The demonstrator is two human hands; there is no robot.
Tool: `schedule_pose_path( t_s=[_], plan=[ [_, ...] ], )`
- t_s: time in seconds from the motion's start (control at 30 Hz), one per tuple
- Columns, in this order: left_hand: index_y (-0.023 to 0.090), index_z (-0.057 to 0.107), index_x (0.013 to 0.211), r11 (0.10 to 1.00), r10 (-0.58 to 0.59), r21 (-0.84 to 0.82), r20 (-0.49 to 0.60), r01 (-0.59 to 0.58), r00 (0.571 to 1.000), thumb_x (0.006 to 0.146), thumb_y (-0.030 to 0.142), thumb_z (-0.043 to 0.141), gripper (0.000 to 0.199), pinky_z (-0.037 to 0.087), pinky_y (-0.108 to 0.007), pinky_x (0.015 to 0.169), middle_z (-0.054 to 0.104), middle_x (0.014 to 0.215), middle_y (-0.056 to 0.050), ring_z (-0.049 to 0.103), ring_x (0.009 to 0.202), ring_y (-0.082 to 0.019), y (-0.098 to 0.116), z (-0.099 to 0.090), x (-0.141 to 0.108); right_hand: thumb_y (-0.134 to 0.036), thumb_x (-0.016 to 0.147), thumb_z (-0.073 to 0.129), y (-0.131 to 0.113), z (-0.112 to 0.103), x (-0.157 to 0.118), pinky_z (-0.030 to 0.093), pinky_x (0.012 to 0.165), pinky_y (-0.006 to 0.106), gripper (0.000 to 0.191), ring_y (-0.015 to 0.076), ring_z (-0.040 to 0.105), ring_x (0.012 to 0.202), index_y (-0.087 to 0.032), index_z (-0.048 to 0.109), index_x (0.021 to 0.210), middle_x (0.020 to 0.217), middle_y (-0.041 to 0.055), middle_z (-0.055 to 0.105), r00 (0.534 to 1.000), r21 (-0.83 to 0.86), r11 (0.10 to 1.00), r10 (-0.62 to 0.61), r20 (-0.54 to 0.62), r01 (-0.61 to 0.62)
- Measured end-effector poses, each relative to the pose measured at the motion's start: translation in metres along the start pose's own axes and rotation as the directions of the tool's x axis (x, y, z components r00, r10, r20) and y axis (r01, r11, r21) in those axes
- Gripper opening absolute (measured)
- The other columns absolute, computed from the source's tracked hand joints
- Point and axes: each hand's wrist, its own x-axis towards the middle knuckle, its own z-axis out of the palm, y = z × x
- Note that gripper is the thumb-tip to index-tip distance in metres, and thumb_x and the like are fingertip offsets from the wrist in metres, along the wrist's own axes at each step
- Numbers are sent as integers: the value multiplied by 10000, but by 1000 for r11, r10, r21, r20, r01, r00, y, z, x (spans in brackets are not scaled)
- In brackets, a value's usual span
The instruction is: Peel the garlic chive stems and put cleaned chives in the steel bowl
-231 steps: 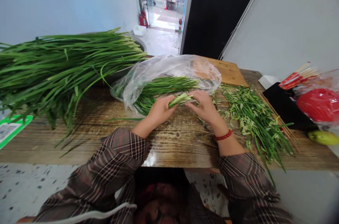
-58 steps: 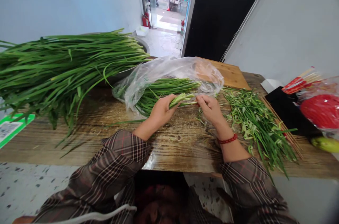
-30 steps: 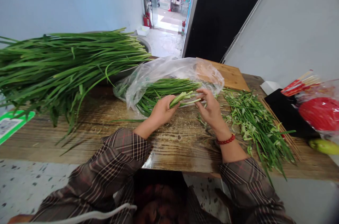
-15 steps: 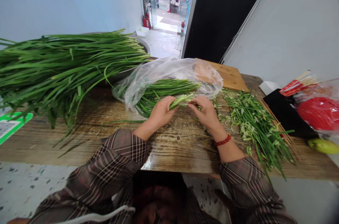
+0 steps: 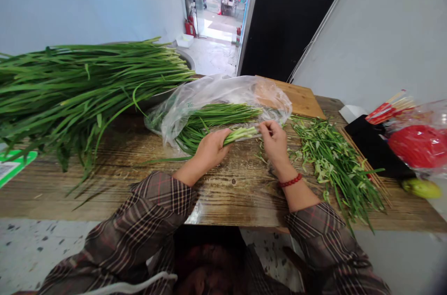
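My left hand (image 5: 212, 148) is closed around a small bunch of green stalks (image 5: 242, 133), whose pale ends point right. Just beyond those ends, my right hand (image 5: 274, 141) has its thumb and fingertips pinched together; anything between them is too small to make out. Behind both hands, a clear plastic bag (image 5: 206, 88) lies spread with more green stalks (image 5: 223, 113) on it. A large heap of long green leaves (image 5: 104, 71) rests at the left over a round metal container. To the right, loose leaves and trimmings (image 5: 331, 155) lie on the wooden table (image 5: 223, 192).
A wooden board (image 5: 300, 99) lies behind the bag. At the right are a black box (image 5: 377, 146) with chopsticks, a red bundle in plastic (image 5: 419, 146) and a yellow-green fruit (image 5: 422, 188). A green-edged card (image 5: 17, 167) is at the far left.
My right hand has moved slightly up and away from my left hand, past the stalk ends. More of the pale stalks now shows. The whole view has shifted slightly.
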Motion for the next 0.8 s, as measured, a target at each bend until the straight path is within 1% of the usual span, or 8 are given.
schedule_pose_path(
  t_s=[0.07,0.13,0.27,0.37,0.5,0.63,0.7,0.8],
  plan=[
    [182,610,847,997,-58,-59,-109,52,992,889,259,516,128,452,-294,688,654,795,-43,613,757,-198,-3,0,2,-424,868,556,14,-9,8,408,641,270,258,148,531,641,-190,614,778,678,-9,601,992,-21,996,83,-100,-85],
    [176,606,848,986,-123,-138,-212,95,969,902,303,518,164,451,-292,690,640,776,-35,607,740,-188,-4,-2,4,-456,887,520,26,-16,13,420,656,272,312,149,550,632,-193,611,746,651,-12,606,987,-44,994,93,-131,-100],
    [168,613,845,950,-210,-287,-305,120,929,865,342,587,177,458,-276,686,627,746,-7,596,714,-166,-6,-5,6,-443,930,443,39,-21,15,446,712,300,372,179,598,724,-198,634,725,721,30,662,997,-199,980,-39,-73,24],
    [160,614,827,935,-237,-331,-319,127,918,828,333,627,174,464,-275,687,622,734,8,592,713,-162,-6,-5,7,-357,913,464,43,-19,21,464,791,345,281,217,617,859,-185,681,863,892,81,701,989,-313,940,-150,-14,138],
    [154,620,802,930,-249,-337,-283,147,926,811,311,636,158,466,-286,697,637,739,2,596,720,-170,-6,-4,7,-259,895,475,44,-11,43,439,916,402,243,248,616,977,-178,689,978,1018,106,708,970,-406,881,-208,128,243],
    [153,640,827,927,-256,-339,-252,163,933,831,330,604,180,465,-280,700,673,769,-14,611,735,-177,-5,-4,6,-182,864,505,45,1,63,383,1004,428,260,267,562,1117,-177,681,1057,1143,121,686,945,-508,807,-182,271,301],
    [152,640,816,926,-254,-339,-243,163,936,834,340,593,194,463,-271,692,677,763,-12,611,726,-174,-5,-4,6,-173,851,529,45,5,67,371,1014,441,259,282,528,1158,-177,680,1062,1192,135,662,947,-564,773,-149,284,291],
    [153,639,808,930,-245,-334,-247,154,938,831,340,587,196,458,-260,687,675,758,-8,606,720,-168,-5,-5,6,-191,836,568,45,4,66,377,992,456,179,301,517,1135,-188,695,962,1144,138,670,956,-601,753,-132,264,270]
  ],
)
